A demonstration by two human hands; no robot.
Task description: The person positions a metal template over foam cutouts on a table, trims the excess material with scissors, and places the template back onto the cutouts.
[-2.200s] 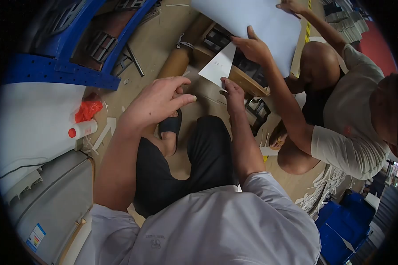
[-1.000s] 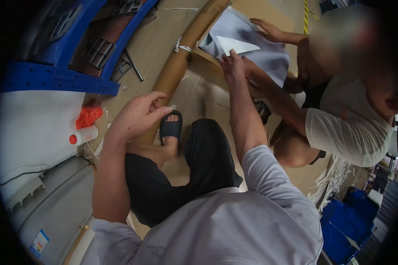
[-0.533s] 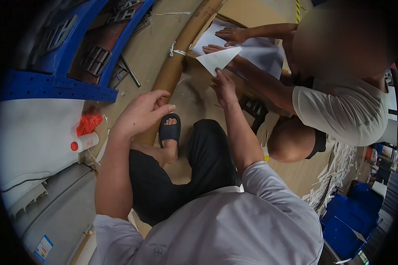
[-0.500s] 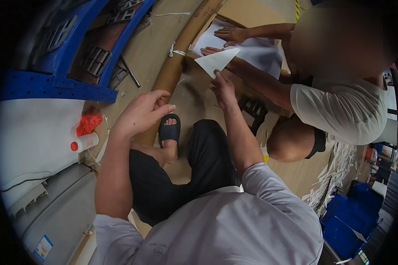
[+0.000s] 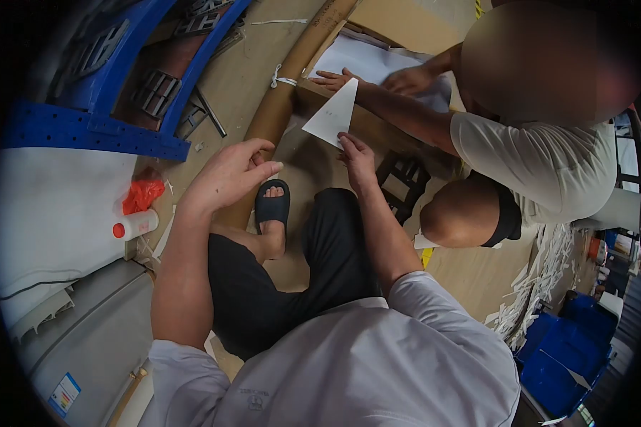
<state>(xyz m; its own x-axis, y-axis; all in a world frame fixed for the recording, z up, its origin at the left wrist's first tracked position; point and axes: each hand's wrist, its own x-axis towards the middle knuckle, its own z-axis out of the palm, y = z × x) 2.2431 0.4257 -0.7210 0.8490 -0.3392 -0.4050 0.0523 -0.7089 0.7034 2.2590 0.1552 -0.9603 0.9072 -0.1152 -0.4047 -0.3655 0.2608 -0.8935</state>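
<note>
My right hand (image 5: 356, 158) pinches a white triangular piece of paper (image 5: 336, 117) by its lower corner, thumb on top. Faint marks show on the paper. Its upper tip points toward an open cardboard box (image 5: 399, 128) lined with white paper (image 5: 363, 58). My left hand (image 5: 233, 174) hangs in the air over a brown cardboard tube (image 5: 269, 114), fingers loosely bent and thumb apart, holding nothing. Across from me, a co-worker's hand (image 5: 335, 80) rests at the box edge by the triangle. The co-worker's other hand (image 5: 409, 80) is blurred over the white lining.
Blue shelving (image 5: 92, 132) with metal parts stands at left. Below it are a red plastic bag (image 5: 144, 193) and a white bottle (image 5: 137, 224). A dark frame-like object (image 5: 404, 183) lies by the co-worker's knee. White paper strips (image 5: 538, 285) and a blue bin (image 5: 566, 352) are at right.
My right hand has drawn the paper triangle toward me and left, turning it more upright. The co-worker's hands have shifted over the box, one moving right. My left hand has barely moved.
</note>
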